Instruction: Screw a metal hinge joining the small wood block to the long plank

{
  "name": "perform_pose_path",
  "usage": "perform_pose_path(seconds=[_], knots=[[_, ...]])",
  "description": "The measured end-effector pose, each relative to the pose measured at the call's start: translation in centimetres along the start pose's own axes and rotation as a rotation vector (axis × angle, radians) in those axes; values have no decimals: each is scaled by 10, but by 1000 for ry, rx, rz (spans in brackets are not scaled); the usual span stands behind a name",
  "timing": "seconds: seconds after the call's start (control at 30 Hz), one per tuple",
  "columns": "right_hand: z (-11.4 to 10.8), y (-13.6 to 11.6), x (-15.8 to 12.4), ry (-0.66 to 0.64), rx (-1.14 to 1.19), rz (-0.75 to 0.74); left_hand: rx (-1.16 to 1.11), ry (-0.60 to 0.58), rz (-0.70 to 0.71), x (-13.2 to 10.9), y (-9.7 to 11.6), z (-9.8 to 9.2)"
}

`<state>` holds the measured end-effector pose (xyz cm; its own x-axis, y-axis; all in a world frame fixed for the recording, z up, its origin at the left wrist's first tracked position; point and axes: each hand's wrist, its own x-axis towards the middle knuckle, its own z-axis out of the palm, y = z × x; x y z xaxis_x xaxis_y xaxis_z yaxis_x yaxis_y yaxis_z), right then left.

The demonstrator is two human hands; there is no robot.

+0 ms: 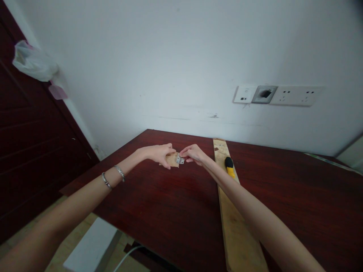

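My left hand (161,154) grips a small light-brown wooden block (171,160) above the dark red table, thumb on the near side and fingers on the far side. At the block's right end sits a small silver metal hinge (178,158) with dark screw holes. My right hand (194,153) pinches the hinge between thumb and fingertips, against the block. Whether a screw fastens the two is too small to make out. Right of my right hand, a long wooden board (227,211) lies on the table, with a black-and-yellow tool handle (229,167) on it.
The dark red table (170,211) meets a white wall carrying a row of sockets (279,95). A white box (92,241) and a white cable (127,257) are below its front left edge. A plastic bag (34,62) hangs by the dark door (34,136).
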<state>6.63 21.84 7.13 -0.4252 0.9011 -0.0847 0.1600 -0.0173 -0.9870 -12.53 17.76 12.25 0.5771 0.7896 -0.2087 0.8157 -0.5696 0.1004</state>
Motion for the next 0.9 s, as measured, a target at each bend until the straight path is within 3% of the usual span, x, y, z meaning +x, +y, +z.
perform_pose_path(seconds=[0.3,0.63,0.77,0.9], knots=[[1,-3,-2,59,13,-30,72,-24,-32,8,-1,-4],[-18,-26,0,65,50,-76,-9,-32,37,17,-10,5],[-27,-33,1,67,62,-78,24,81,-26,22,-50,4],[-30,-32,0,72,75,-73,83,105,-270,19,-111,8]])
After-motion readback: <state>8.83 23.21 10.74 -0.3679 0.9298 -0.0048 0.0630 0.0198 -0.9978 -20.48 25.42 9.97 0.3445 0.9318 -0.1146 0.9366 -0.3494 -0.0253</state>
